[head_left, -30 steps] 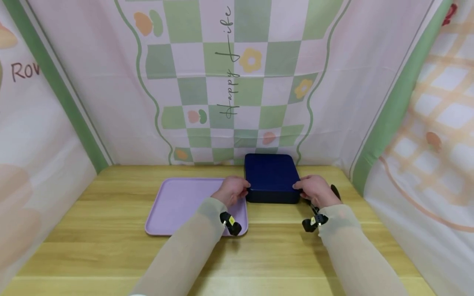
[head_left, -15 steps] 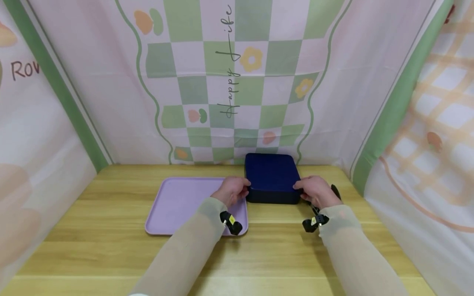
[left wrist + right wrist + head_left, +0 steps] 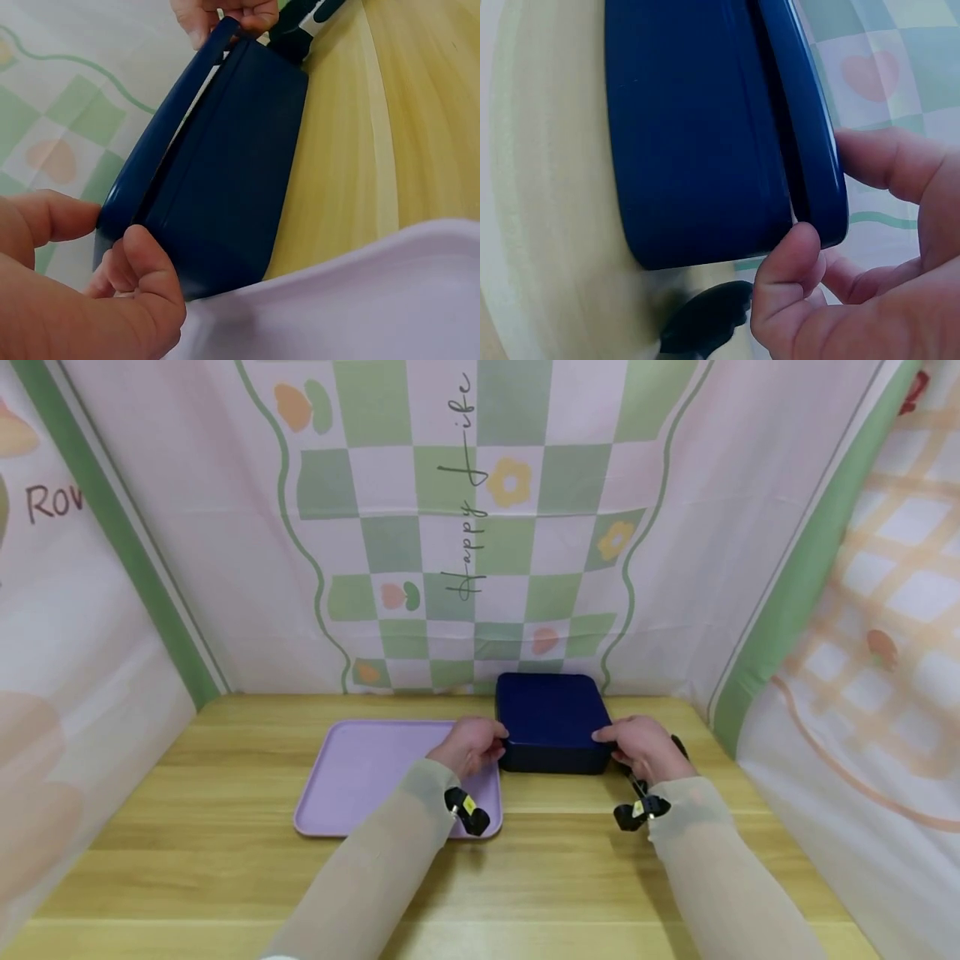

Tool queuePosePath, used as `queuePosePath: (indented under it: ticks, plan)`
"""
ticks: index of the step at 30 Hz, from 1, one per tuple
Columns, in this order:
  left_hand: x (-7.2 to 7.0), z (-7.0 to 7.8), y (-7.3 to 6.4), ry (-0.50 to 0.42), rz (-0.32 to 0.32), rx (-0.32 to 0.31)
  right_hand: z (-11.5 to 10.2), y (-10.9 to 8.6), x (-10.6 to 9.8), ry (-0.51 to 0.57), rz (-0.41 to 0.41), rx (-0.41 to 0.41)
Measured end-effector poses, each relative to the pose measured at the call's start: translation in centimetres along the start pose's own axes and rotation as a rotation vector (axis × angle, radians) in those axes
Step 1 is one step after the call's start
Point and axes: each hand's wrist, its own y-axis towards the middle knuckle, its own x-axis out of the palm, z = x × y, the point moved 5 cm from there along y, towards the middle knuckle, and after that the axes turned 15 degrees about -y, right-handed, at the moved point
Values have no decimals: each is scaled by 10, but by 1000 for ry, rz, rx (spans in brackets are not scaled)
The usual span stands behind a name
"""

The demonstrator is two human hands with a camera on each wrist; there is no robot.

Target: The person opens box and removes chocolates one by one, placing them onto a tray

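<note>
A dark blue rectangular box (image 3: 225,165) stands at the back of the table, right of centre, under a matching lid (image 3: 551,708). A narrow gap shows between lid and box along the front in both wrist views. My left hand (image 3: 471,745) pinches the lid's front left corner, thumb on top and fingers under its edge. At the front right corner, my right hand (image 3: 643,747) pinches the lid the same way. What the box contains is hidden. A lilac tray (image 3: 367,777) lies just left of the box, partly under my left hand and forearm.
A black-headed utensil with a scalloped edge (image 3: 705,319) lies right of the box, mostly behind my right hand in the head view. The wooden table (image 3: 540,868) ends at a patterned cloth backdrop (image 3: 442,543) close behind the box, with cloth sides left and right.
</note>
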Motion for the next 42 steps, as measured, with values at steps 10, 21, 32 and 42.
queuePosePath:
  ticks: [10, 21, 32, 42]
  plan:
    - [3, 9, -9, -16, -88, -16, -6, -16, -7, -23, -28, -41]
    - [2, 18, -29, 79, -240, -5, -5, -29, -11, -26, -102, -191]
    - [-8, 26, -48, 116, -297, 16, -4, -55, -8, -19, -197, -269]
    - [-16, 27, -65, 119, -341, -29, -2, -66, -8, -58, -250, -295]
